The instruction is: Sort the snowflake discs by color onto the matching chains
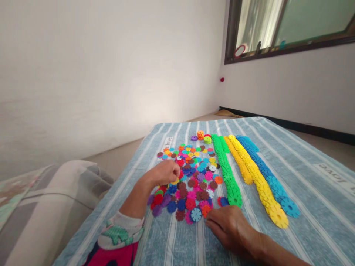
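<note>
A loose heap of many-coloured plastic snowflake discs [191,183] is spread across the cloth-covered table. My left hand [165,171] is over the heap's left side, fingers curled downward beside a yellow disc; what it holds, if anything, is hidden. Low at the heap's right edge, my right hand [233,227] has its fingers bent together next to an orange disc [206,211], and its grip is hidden too. To the right lie long overlapping rows of sorted discs: a green row [227,177], a yellow row [259,177] with an orange-yellow row [241,164] alongside, and a blue row [270,179].
At the far end stand a small orange stack [200,135], a purple stack [194,138] and a lime-green stack [207,140]. The striped blue cloth [313,184] covers the table. A fabric-covered seat [61,203] is at left, with a white wall behind.
</note>
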Tool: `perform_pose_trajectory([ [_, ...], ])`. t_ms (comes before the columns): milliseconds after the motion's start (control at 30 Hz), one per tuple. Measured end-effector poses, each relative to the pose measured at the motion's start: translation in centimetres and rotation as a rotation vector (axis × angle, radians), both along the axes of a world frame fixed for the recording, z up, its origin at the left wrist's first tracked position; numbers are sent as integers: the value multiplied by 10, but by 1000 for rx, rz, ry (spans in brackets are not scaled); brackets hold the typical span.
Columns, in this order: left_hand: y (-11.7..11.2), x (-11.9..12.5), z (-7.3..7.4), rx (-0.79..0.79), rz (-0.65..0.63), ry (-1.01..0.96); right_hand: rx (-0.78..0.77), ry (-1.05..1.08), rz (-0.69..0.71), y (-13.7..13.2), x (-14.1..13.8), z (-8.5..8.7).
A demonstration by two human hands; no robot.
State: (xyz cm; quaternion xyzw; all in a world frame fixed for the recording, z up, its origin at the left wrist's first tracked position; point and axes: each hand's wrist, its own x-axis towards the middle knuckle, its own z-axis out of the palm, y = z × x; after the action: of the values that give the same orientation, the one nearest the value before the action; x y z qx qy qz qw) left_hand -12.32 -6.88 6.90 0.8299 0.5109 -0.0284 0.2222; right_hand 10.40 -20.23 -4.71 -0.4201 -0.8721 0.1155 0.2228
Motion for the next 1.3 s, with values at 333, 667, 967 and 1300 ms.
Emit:
perform_pose_trajectory([
  [333, -45, 53, 4, -227, -337, -398, -305, 564, -246, 0, -1, 10],
  [667, -48, 60, -5, -235, -317, -395, -369, 682, -260, 3, 4, 20],
  [967, 7, -9, -12, 99, 94, 343, -135, 399, -345, 28, 48, 45],
  [1300, 23, -15, -29, 186, 136, 363, -164, -235, -482, 53, 113, 80],
])
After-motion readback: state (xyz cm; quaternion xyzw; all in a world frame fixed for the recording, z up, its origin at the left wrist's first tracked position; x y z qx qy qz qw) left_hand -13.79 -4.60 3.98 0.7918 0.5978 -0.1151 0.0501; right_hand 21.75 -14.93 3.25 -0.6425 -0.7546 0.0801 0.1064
